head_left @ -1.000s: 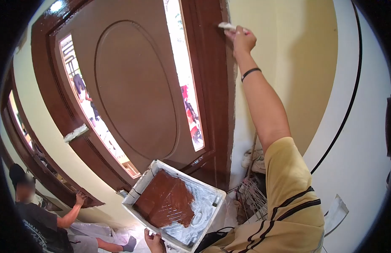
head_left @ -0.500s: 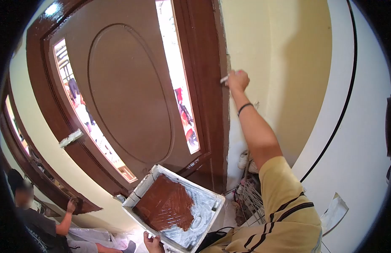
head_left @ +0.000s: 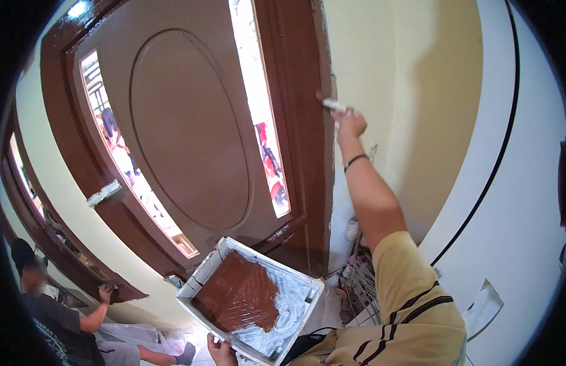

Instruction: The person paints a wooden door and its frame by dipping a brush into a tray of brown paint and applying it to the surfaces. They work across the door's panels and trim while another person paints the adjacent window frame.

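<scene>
OK, brown door (head_left: 188, 128) fills centre-left, dark frame (head_left: 313, 183) on its right side. Seated co-worker (head_left: 57, 323) lower left, one arm up at other brown trim (head_left: 127, 294). White tray (head_left: 204, 268) below door, brown paint (head_left: 237, 293) inside. Left hand (head_left: 221, 352): fingers bent at tray's near edge. Right hand (head_left: 351, 124): fingers closed round brush (head_left: 333, 105), tip at frame's wall-side edge; can't confirm contact.

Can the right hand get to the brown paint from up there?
Probably yes: the right hand is up beside the door frame, but the left hand holds the tray lower down and nothing visible covers the brown paint.
</scene>
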Tool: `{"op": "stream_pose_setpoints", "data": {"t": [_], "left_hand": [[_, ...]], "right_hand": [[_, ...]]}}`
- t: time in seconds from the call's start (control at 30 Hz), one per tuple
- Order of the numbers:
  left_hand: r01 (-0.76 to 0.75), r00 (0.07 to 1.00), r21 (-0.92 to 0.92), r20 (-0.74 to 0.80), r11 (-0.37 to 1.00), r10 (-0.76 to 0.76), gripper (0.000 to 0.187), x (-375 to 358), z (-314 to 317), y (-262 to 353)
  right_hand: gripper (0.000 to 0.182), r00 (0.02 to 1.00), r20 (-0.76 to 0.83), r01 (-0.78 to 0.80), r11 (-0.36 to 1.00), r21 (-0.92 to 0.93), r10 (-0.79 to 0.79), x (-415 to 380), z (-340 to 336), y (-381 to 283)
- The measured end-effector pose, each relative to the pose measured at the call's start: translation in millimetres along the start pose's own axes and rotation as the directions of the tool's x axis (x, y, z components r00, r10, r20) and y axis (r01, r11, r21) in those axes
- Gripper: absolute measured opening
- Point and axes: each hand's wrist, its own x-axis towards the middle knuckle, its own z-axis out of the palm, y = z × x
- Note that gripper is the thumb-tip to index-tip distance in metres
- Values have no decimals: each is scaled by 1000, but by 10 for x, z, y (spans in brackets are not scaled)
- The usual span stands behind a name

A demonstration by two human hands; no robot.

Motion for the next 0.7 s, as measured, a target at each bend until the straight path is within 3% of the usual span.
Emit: {"op": "stream_pose_setpoints", "data": {"t": [0.1,0.2,0.3,0.4,0.5,0.7], "left_hand": [[5,1000,0,-25,1000,-5,67,-5,5,7],[-11,1000,14,-17,1000,12,63,-21,4,47],[2,1000,58,2,998,-2,63,-30,-2,86],[-54,993,-331,79,942,85,42,58,-39,-39],[-25,997,-346,58,938,48,40,-16,126,75],[-11,994,-347,95,938,47,40,15,113,198]], "right_hand": [[18,983,-159,-128,969,-213,95,-312,-527,230],[23,948,-314,-216,832,-511,54,-296,-855,526],[25,954,-279,-105,744,-660,-113,-164,-990,802],[22,971,-235,-162,825,-541,36,-538,-630,265],[19,984,-121,-173,896,-409,134,-663,-434,34],[18,998,15,-62,972,-225,67,-1009,-323,-541]]}}
